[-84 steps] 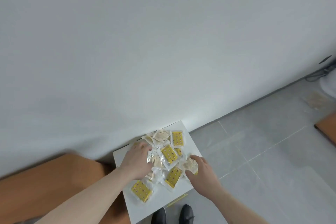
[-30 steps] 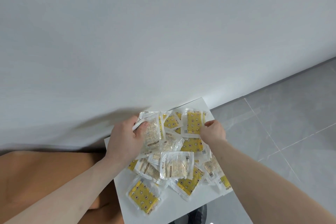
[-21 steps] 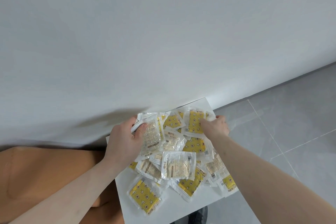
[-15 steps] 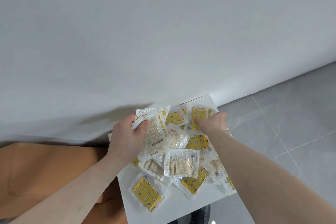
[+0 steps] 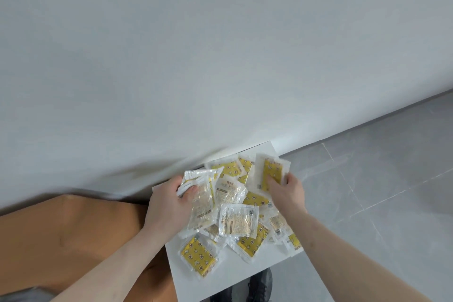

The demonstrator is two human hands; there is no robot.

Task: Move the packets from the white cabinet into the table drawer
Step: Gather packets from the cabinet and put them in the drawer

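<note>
Several clear and yellow-patterned packets point(image 5: 239, 222) lie heaped on the top of the white cabinet point(image 5: 196, 284) against the wall. My left hand point(image 5: 169, 203) grips a small stack of clear packets point(image 5: 201, 193) at the heap's left side, thumb on top. My right hand point(image 5: 286, 190) pinches a yellow packet point(image 5: 270, 171) at the far right corner and holds it tilted up off the heap. One yellow packet point(image 5: 198, 256) lies alone near the front left. The table drawer is not in view.
A brown wooden table point(image 5: 61, 233) adjoins the cabinet on the left. Grey tiled floor point(image 5: 380, 179) spreads to the right. My dark shoes point(image 5: 259, 284) show below the cabinet's front edge. A plain white wall stands behind.
My right hand has reached to the far right corner, closed on the yellow packet and lifted it. My left hand keeps its stack of clear packets. The camera has come closer to the cabinet.
</note>
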